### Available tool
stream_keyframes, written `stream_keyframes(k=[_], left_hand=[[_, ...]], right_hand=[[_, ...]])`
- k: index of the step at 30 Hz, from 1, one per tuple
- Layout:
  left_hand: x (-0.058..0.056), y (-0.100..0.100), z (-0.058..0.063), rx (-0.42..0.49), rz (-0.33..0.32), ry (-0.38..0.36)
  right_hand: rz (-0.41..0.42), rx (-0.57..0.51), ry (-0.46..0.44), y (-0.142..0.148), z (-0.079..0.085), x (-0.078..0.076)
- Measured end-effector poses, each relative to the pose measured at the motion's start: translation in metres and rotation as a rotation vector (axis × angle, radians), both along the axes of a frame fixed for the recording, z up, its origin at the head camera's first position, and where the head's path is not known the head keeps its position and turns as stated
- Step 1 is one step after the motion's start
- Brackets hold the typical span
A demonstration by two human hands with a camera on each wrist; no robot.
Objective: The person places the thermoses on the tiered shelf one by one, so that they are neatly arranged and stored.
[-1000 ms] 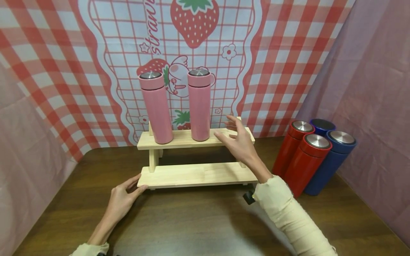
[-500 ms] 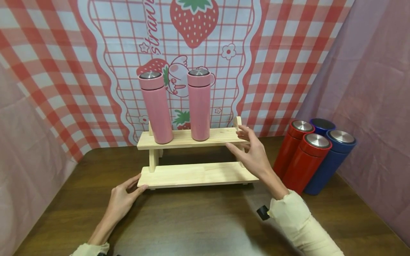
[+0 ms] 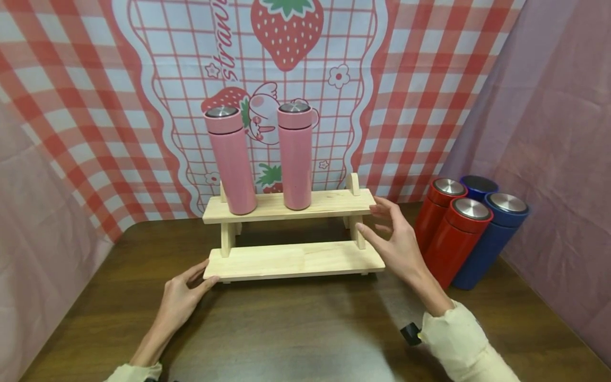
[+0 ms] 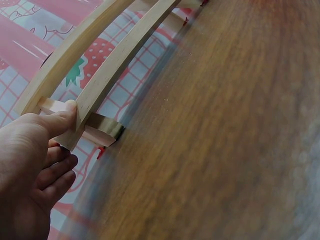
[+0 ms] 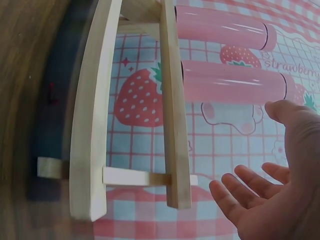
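A two-tier wooden display stand (image 3: 296,261) stands on the table. Two pink thermos bottles, a left one (image 3: 232,170) and a right one (image 3: 295,164), are upright on its top tier. My left hand (image 3: 180,297) holds the left end of the lower board; in the left wrist view the thumb (image 4: 64,120) presses on the board, the other fingers behind it. My right hand (image 3: 396,241) is at the right end of the stand, fingers spread and holding nothing. In the right wrist view its fingers (image 5: 250,192) are apart from the boards.
Two red thermos bottles, a front one (image 3: 458,244) and a rear one (image 3: 431,212), and two blue ones, a front one (image 3: 496,241) and a rear one (image 3: 479,185), stand close together at the right. A strawberry-print checked cloth (image 3: 420,106) hangs behind the table (image 3: 286,329).
My right hand has moved right and down, away from the right pink bottle, to the stand's right end. My left hand stays at the lower board, and the bottles stand as before.
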State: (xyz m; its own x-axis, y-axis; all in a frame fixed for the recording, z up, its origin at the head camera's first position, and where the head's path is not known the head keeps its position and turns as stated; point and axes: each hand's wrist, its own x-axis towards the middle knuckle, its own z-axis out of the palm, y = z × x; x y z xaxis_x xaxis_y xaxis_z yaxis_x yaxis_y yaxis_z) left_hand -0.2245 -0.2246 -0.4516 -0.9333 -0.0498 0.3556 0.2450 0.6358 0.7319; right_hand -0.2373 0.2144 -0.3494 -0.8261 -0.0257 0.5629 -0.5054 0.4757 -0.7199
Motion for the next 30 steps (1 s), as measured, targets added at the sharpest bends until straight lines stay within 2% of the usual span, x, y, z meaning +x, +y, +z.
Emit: stream_keyframes(k=[20, 30], left_hand=[[0.001, 0.0, -0.001, 0.019, -0.015, 0.025], [0.001, 0.0, -0.001, 0.027, -0.019, 0.024]], right_hand=[[-0.103, 0.036, 0.037, 0.037, -0.012, 0.028], [-0.125, 0.022, 0.071, 0.05, -0.016, 0.039]])
